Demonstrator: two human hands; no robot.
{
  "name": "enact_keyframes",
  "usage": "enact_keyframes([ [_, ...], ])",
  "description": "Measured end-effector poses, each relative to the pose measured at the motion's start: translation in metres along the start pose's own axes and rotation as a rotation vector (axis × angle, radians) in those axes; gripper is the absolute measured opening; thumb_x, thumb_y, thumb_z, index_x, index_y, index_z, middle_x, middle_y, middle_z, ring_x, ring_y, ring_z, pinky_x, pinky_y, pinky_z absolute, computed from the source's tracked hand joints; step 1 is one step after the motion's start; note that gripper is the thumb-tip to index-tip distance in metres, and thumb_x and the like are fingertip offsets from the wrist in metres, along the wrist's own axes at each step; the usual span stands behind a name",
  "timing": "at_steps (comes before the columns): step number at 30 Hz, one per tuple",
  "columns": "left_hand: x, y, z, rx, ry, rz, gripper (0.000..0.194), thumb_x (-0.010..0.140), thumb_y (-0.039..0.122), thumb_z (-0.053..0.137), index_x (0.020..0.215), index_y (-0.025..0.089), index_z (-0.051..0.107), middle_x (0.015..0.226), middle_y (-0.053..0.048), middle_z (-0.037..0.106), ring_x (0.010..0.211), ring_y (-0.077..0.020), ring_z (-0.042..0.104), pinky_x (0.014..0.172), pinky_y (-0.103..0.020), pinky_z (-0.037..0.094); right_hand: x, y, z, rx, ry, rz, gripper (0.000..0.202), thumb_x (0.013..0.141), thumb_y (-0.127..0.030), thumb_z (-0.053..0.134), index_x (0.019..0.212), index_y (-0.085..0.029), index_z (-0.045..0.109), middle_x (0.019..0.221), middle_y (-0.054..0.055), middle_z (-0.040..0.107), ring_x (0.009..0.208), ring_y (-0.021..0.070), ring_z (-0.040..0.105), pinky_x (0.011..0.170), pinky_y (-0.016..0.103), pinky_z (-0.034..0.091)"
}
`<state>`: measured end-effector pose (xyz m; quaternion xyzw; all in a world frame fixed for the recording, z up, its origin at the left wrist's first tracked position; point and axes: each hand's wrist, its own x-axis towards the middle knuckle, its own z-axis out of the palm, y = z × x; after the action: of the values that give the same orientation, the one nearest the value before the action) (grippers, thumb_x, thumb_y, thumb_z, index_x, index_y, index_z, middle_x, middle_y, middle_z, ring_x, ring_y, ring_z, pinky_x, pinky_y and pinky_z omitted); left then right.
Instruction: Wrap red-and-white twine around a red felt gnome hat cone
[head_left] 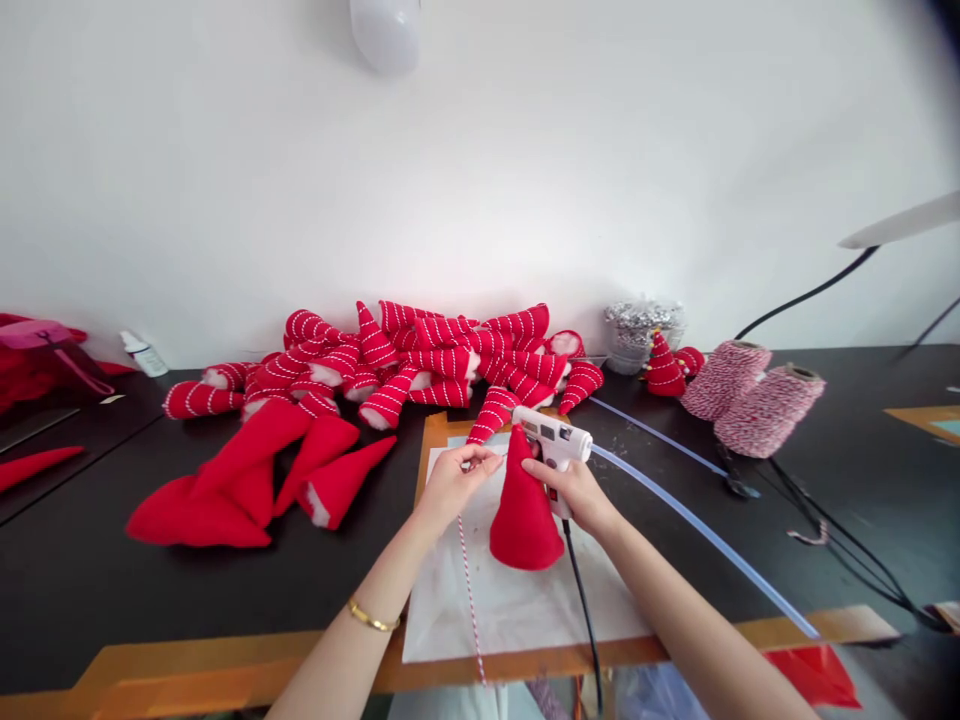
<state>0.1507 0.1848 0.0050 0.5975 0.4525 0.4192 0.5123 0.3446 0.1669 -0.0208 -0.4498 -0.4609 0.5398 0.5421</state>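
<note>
My left hand [459, 482] is closed in a pinch on a red-and-white twine [469, 580], which hangs down past the table's front edge. My right hand [574, 488] is wrapped round a white glue gun [553, 436], its nozzle pointing left. A plain red felt cone [525, 515], tip up, is in front of the gun; my right thumb lies against its side. The cone hides part of the gun and some fingers. From the gun's rear runs a long translucent glue stick [705, 535], and a black cord hangs from its handle. Below is a white sheet [450, 635].
Twine-wrapped red cones [442, 360] are heaped along the wall. Several plain red cones [247, 480] lie at the left. To the right stand a tub of silver tinsel [643, 335], a decorated cone [664, 368], two twine spools [772, 405] and black cables [862, 550].
</note>
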Motion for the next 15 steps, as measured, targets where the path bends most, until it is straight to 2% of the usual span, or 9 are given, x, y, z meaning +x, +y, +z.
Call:
enact_keyframes([
  [4, -0.007, 0.010, 0.002, -0.196, 0.099, 0.023, 0.042, 0.072, 0.053, 0.077, 0.089, 0.014, 0.074, 0.051, 0.008, 0.039, 0.042, -0.0041, 0.023, 0.041, -0.023, 0.014, -0.004, -0.008, 0.006, -0.105, 0.010, -0.075, 0.040, 0.063, -0.043, 0.085, 0.085, -0.021, 0.061, 0.074, -0.001, 0.060, 0.064, 0.0161, 0.055, 0.063, 0.032, 0.046],
  [7, -0.011, 0.014, 0.004, -0.273, 0.106, 0.038, 0.038, 0.069, 0.050, 0.081, 0.082, 0.015, 0.073, 0.052, 0.007, 0.042, 0.041, -0.0031, 0.025, 0.040, -0.022, 0.014, -0.010, -0.012, 0.013, -0.123, -0.013, -0.076, 0.040, 0.063, -0.042, 0.084, 0.086, -0.021, 0.060, 0.076, 0.000, 0.060, 0.066, 0.0160, 0.054, 0.063, 0.032, 0.046],
  [9, -0.012, 0.015, 0.004, -0.299, 0.081, 0.040, 0.036, 0.067, 0.047, 0.082, 0.076, 0.015, 0.070, 0.065, 0.004, 0.056, 0.041, -0.0012, 0.027, 0.038, -0.021, 0.014, -0.013, -0.012, 0.015, -0.129, -0.014, -0.073, 0.040, 0.062, -0.042, 0.084, 0.086, -0.021, 0.060, 0.078, 0.000, 0.060, 0.066, 0.0160, 0.054, 0.063, 0.032, 0.045],
  [11, -0.013, 0.016, 0.004, -0.343, 0.032, 0.018, 0.034, 0.068, 0.046, 0.081, 0.072, 0.015, 0.065, 0.091, -0.001, 0.067, 0.040, 0.0012, 0.027, 0.036, -0.020, 0.016, -0.014, -0.011, 0.015, -0.128, -0.024, -0.055, 0.040, 0.063, -0.042, 0.084, 0.087, -0.021, 0.060, 0.077, -0.001, 0.059, 0.064, 0.0153, 0.053, 0.062, 0.031, 0.045],
  [13, -0.013, 0.016, 0.004, -0.392, -0.021, -0.018, 0.035, 0.071, 0.044, 0.079, 0.070, 0.015, 0.059, 0.109, -0.004, 0.068, 0.039, 0.0030, 0.024, 0.034, -0.019, 0.019, -0.015, -0.009, 0.015, -0.117, -0.040, -0.039, 0.039, 0.063, -0.041, 0.084, 0.087, -0.021, 0.060, 0.076, -0.001, 0.059, 0.063, 0.0147, 0.052, 0.061, 0.031, 0.045],
  [15, -0.011, 0.016, 0.004, -0.413, -0.017, -0.034, 0.036, 0.072, 0.043, 0.079, 0.069, 0.015, 0.056, 0.113, -0.005, 0.067, 0.039, 0.0032, 0.024, 0.033, -0.018, 0.021, -0.015, -0.008, 0.014, -0.108, -0.041, -0.041, 0.038, 0.064, -0.040, 0.084, 0.087, -0.021, 0.060, 0.076, -0.001, 0.059, 0.064, 0.0147, 0.052, 0.062, 0.030, 0.045],
])
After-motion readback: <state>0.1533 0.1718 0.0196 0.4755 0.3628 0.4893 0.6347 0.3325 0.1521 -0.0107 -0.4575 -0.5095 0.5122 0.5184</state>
